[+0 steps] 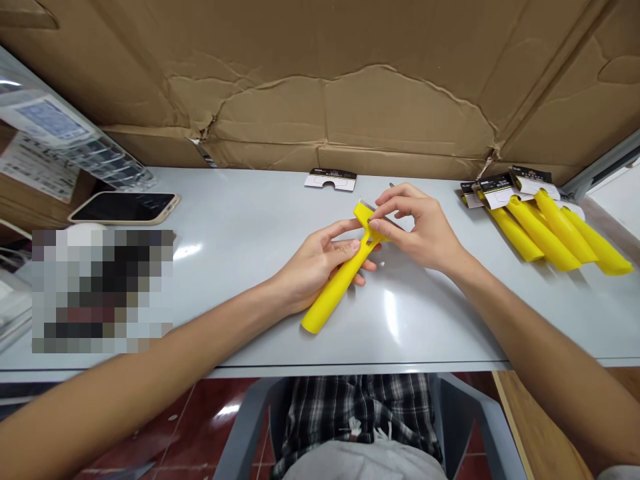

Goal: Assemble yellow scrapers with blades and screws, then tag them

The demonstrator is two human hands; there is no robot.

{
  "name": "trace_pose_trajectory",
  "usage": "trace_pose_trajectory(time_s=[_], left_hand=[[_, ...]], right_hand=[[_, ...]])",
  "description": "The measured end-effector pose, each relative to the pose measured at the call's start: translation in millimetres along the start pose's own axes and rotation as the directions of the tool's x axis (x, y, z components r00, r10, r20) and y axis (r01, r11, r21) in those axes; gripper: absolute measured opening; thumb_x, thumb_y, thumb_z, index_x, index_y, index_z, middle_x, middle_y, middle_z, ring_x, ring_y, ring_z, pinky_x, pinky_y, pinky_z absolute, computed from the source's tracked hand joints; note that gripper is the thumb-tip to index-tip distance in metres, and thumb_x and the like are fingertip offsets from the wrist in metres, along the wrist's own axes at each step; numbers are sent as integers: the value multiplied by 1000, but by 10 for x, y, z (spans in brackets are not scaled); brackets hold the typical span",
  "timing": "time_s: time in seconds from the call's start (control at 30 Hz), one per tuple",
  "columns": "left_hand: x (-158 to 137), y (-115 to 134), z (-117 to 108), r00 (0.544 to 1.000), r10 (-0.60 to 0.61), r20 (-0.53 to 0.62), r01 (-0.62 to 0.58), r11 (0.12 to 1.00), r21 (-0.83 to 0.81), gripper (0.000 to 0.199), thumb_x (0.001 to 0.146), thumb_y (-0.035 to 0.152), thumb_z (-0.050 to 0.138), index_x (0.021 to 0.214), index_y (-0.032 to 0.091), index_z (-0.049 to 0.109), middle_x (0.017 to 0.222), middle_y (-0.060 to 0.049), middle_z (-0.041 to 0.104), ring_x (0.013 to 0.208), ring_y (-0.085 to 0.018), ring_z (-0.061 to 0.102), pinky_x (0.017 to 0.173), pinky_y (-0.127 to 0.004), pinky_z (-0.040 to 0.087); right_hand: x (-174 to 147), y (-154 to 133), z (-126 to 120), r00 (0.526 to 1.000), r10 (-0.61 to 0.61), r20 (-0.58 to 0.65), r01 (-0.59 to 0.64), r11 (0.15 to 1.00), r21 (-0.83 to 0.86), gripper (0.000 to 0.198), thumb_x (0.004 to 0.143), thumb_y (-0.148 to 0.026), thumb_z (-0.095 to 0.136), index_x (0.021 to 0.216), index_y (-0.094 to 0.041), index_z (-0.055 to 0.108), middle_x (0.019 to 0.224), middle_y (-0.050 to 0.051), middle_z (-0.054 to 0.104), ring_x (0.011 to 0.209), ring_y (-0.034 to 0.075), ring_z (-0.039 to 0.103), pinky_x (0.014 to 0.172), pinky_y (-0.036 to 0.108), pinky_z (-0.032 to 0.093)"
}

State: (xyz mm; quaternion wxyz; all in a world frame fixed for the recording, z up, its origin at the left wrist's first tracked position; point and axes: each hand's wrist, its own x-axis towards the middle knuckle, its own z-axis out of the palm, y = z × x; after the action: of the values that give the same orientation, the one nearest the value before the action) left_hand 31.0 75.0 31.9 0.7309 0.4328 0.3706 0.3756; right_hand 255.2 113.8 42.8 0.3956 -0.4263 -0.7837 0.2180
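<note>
A yellow scraper (331,298) slants over the middle of the table, its handle end toward me and its wide head away. My left hand (320,263) is wrapped round the neck and upper handle, with the thumb on top. At the head, my right hand (417,223) pinches the far side with thumb and fingers. A thin metal strip, like a blade, shows along the head's edge, partly hidden by those fingers. Beyond the scraper lies a black-and-white header card (331,179) with a notch in its front edge.
Several yellow scrapers (545,230) with cards on their heads lie at the right. At the left are a phone (125,207), a clear plastic package (75,130) and a blurred-out patch. A cardboard wall (325,107) closes off the table's back; the front edge (360,368) runs before my lap.
</note>
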Motion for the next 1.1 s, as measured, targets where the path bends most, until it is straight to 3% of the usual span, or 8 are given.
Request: trace_pose_trajectory(time_s=[0.27,0.5,0.63,0.7,0.77,0.87,0.97,1.1], left_hand=[[-25,9,27,1000,16,26,-17,999,38,55,106,25,75,157,18,57,96,-9,84,77,-21,82,65,-30,66],[-8,-3,13,1000,11,16,-10,1000,-7,53,105,21,75,155,17,59,114,-15,85,78,-21,81,63,-30,66],[37,-22,-27,999,5,-31,-7,997,-82,48,105,19,72,152,17,60,125,-19,84,83,-22,82,63,-30,67],[57,-23,-43,998,-4,-55,-3,992,-124,42,107,18,70,148,16,62,124,-19,83,84,-22,82,64,-29,67],[70,-16,-48,996,-22,-86,9,988,-155,37,108,16,69,145,16,64,123,-19,83,84,-22,82,63,-29,67],[73,2,-32,989,-59,-136,33,982,-186,33,109,14,66,141,14,64,124,-20,83,82,-22,82,62,-30,68],[60,19,14,984,-83,-155,48,975,-216,34,109,12,64,143,15,61,125,-20,83,82,-22,82,63,-31,69],[33,24,103,964,-95,-247,32,969,-247,29,112,10,58,140,17,59,123,-17,84,81,-19,82,67,-31,71]], right_hand=[[3,-32,-3,999,41,-3,-41,998,44,30,93,-46,73,102,-18,80,124,9,73,120,18,66,94,30,56],[29,-39,-21,998,58,-30,-57,997,57,46,94,-61,73,106,-17,76,120,9,74,111,16,68,89,27,56],[73,-17,-273,982,96,-161,-123,977,-171,57,102,-71,61,105,-16,75,112,11,74,100,16,66,89,30,55],[84,-7,-438,975,185,-124,-219,893,-393,57,102,-71,60,100,-16,74,104,12,73,95,17,64,94,34,54],[81,-1,-576,934,357,-19,-296,744,-599,57,100,-71,61,104,-16,75,98,12,72,94,20,64,96,37,53],[66,2,-699,816,573,77,-308,544,-780,65,97,-76,61,123,-18,74,101,13,73,100,24,66,95,38,52],[59,17,-754,732,673,107,-294,454,-841,74,94,-81,62,138,-21,68,114,14,73,107,27,68,96,39,53],[71,70,-810,629,762,153,-289,412,-864,84,87,-81,74,152,-29,60,129,13,72,113,29,69,96,41,55]])
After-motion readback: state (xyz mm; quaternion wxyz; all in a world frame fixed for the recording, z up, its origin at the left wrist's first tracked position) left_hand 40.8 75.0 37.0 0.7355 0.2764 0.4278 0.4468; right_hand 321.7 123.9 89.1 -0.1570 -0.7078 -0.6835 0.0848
